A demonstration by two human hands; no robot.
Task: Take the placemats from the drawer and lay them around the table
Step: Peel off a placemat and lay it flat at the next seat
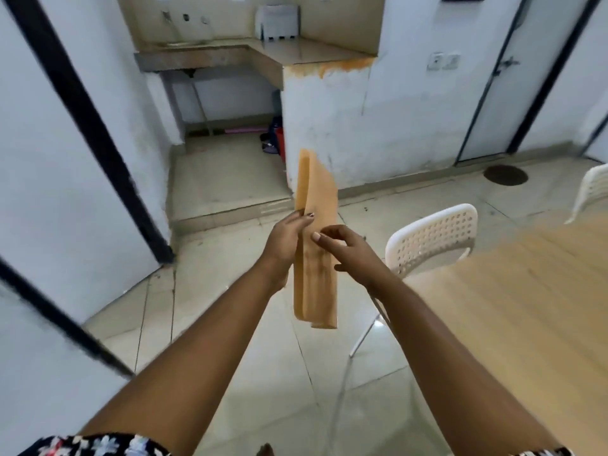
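Observation:
Orange-tan placemats (317,278) hang upright and edge-on in front of me, above the tiled floor. My left hand (285,245) grips the stack from its left side at mid-height. My right hand (345,250) pinches the right-hand mat with thumb and fingers, and the top of the stack is spread apart. The light wooden table (513,307) lies to my right, its top bare where visible. No drawer is in view.
A white perforated chair (434,238) stands at the table's near left edge, and a second white chair (592,189) at the far right. A white pillar and counter (329,103) stand ahead. White panels with black frames (65,159) are on the left.

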